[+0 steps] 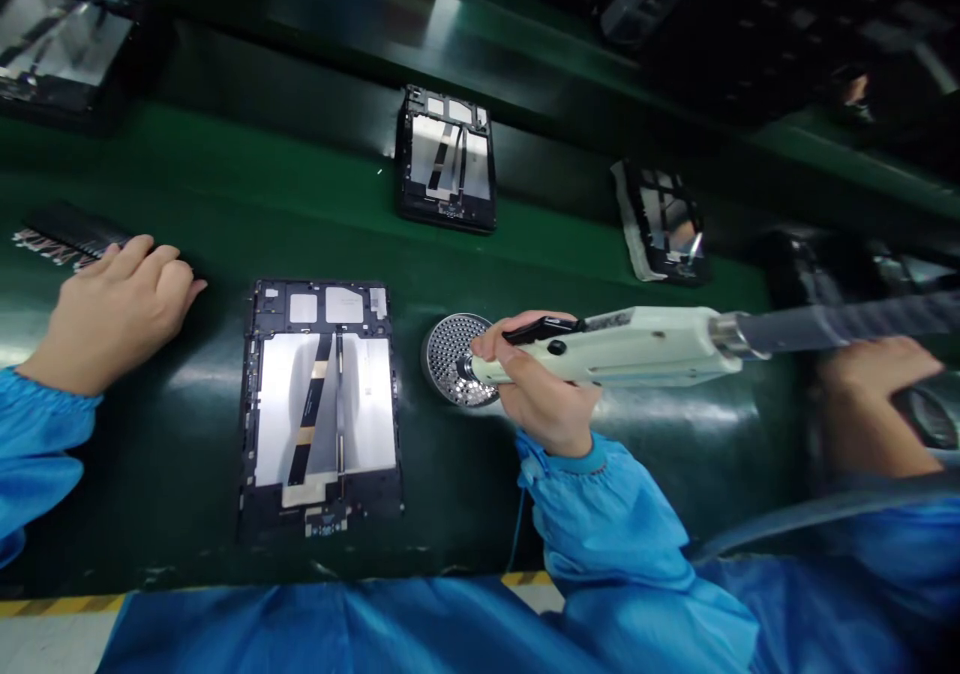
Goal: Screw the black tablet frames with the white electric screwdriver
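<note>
My right hand (551, 394) is wrapped around a pale electric screwdriver (645, 349), thumb and fingers near its nose. The screwdriver's tip points down into a round metal dish (448, 359) with a perforated top. My left hand (124, 309) is at the left, its fingers curled over the near end of a bundle of black strips (71, 229) with small white and reddish ends. Its fingertips are partly hidden. Between my hands lies an opened tablet (326, 404), its inside facing up, with a silver back plate and a dark ribbon cable.
Beyond, a stack of opened tablets (448, 159) stands on the green bench, with another tablet stack (667, 219) to its right. More tablets (56, 44) are at upper left. A co-worker's hand (874, 384) is close on the right. A grey hose (847, 324) trails from the screwdriver.
</note>
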`<state>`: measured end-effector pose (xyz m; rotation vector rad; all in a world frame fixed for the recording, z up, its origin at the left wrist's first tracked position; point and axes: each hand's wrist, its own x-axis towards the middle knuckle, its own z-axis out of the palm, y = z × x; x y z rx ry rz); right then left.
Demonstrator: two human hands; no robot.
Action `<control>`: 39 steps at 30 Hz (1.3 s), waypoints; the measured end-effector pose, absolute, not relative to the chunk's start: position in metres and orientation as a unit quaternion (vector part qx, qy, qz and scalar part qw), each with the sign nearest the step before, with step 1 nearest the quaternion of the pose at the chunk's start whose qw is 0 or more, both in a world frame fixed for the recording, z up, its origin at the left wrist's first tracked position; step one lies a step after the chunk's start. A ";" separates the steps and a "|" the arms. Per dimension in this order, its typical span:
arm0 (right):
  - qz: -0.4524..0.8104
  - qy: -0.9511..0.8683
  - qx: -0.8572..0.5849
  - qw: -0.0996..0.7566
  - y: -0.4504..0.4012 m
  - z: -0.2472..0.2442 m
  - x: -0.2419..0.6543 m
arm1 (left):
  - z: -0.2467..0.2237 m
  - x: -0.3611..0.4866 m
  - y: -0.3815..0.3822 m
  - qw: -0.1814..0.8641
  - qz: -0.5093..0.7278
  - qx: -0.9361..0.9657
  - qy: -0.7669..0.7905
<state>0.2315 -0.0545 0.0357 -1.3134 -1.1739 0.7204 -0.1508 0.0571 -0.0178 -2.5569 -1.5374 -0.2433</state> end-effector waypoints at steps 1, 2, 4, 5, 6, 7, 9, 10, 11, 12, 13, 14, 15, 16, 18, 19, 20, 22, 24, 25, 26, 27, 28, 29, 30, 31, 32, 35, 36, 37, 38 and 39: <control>0.313 -0.498 -0.559 0.584 -0.054 0.036 0.231 | -0.017 -0.152 0.056 0.061 -0.100 -0.852 -0.510; 0.314 -0.493 -0.561 0.586 -0.054 0.035 0.230 | -0.015 -0.153 0.055 0.046 -0.123 -0.853 -0.505; 0.308 -0.485 -0.571 0.586 -0.054 0.036 0.230 | -0.006 -0.153 0.051 0.015 -0.189 -0.848 -0.495; 0.306 -0.484 -0.573 0.586 -0.054 0.038 0.230 | 0.000 -0.150 0.049 0.001 -0.224 -0.841 -0.492; 0.306 -0.485 -0.570 0.589 -0.054 0.041 0.230 | 0.007 -0.146 0.046 -0.011 -0.255 -0.833 -0.491; 0.308 -0.487 -0.560 0.595 -0.054 0.044 0.229 | 0.015 -0.140 0.042 -0.024 -0.281 -0.827 -0.486; 0.309 -0.496 -0.529 0.616 -0.054 0.054 0.229 | 0.028 -0.120 0.036 -0.068 -0.316 -0.829 -0.456; 0.309 -0.499 -0.513 0.626 -0.054 0.059 0.228 | 0.033 -0.107 0.035 -0.099 -0.326 -0.834 -0.434; 0.309 -0.501 -0.502 0.634 -0.054 0.064 0.228 | 0.035 -0.093 0.034 -0.135 -0.332 -0.837 -0.414; 0.309 -0.502 -0.494 0.639 -0.054 0.068 0.228 | 0.036 -0.078 0.035 -0.177 -0.333 -0.832 -0.406; 0.308 -0.503 -0.489 0.642 -0.055 0.071 0.228 | 0.034 -0.063 0.037 -0.221 -0.332 -0.822 -0.407; 0.304 -0.503 -0.486 0.646 -0.055 0.074 0.228 | 0.031 -0.049 0.041 -0.263 -0.326 -0.807 -0.416; 0.300 -0.503 -0.486 0.649 -0.055 0.075 0.228 | 0.027 -0.036 0.045 -0.295 -0.318 -0.795 -0.425; 0.296 -0.502 -0.488 0.650 -0.056 0.076 0.229 | 0.022 -0.025 0.050 -0.313 -0.311 -0.788 -0.429; 0.292 -0.498 -0.496 0.649 -0.055 0.075 0.230 | 0.012 -0.008 0.060 -0.293 -0.297 -0.810 -0.412; 0.293 -0.494 -0.500 0.649 -0.055 0.074 0.231 | 0.008 -0.002 0.065 -0.265 -0.291 -0.831 -0.394; 0.296 -0.490 -0.502 0.648 -0.055 0.073 0.232 | 0.004 0.002 0.069 -0.237 -0.285 -0.851 -0.373; 0.303 -0.486 -0.500 0.650 -0.054 0.071 0.234 | -0.002 0.008 0.073 -0.199 -0.268 -0.880 -0.337; 0.306 -0.486 -0.496 0.651 -0.053 0.069 0.236 | -0.005 0.011 0.074 -0.183 -0.249 -0.898 -0.312; 0.306 -0.486 -0.496 0.652 -0.052 0.068 0.237 | -0.006 0.011 0.073 -0.175 -0.240 -0.906 -0.300; 0.303 -0.486 -0.496 0.653 -0.052 0.067 0.238 | -0.005 0.011 0.071 -0.171 -0.231 -0.913 -0.289; 0.299 -0.485 -0.497 0.654 -0.052 0.067 0.238 | -0.005 0.011 0.068 -0.164 -0.220 -0.921 -0.276; 0.294 -0.485 -0.498 0.656 -0.051 0.066 0.239 | -0.003 0.010 0.065 -0.152 -0.206 -0.931 -0.259; 0.289 -0.485 -0.500 0.656 -0.051 0.066 0.239 | -0.001 0.008 0.062 -0.132 -0.188 -0.942 -0.243; 0.284 -0.487 -0.502 0.656 -0.050 0.067 0.239 | 0.001 0.007 0.059 -0.106 -0.169 -0.953 -0.228; 0.276 -0.492 -0.503 0.655 -0.049 0.067 0.239 | 0.004 0.005 0.056 -0.076 -0.150 -0.962 -0.217; 0.267 -0.497 -0.504 0.654 -0.048 0.068 0.240 | 0.006 0.003 0.054 -0.049 -0.129 -0.968 -0.212; 0.238 -0.515 -0.508 0.648 -0.044 0.070 0.238 | 0.009 0.001 0.052 -0.016 -0.076 -0.973 -0.218; 0.228 -0.518 -0.509 0.648 -0.043 0.070 0.238 | 0.009 0.002 0.051 -0.017 -0.061 -0.974 -0.218; 0.222 -0.519 -0.511 0.648 -0.042 0.071 0.237 | 0.008 0.003 0.051 -0.020 -0.052 -0.975 -0.215; 0.219 -0.519 -0.514 0.648 -0.042 0.072 0.236 | 0.008 0.004 0.051 -0.024 -0.049 -0.976 -0.211; 0.217 -0.518 -0.514 0.649 -0.042 0.072 0.235 | 0.007 0.006 0.051 -0.026 -0.052 -0.976 -0.209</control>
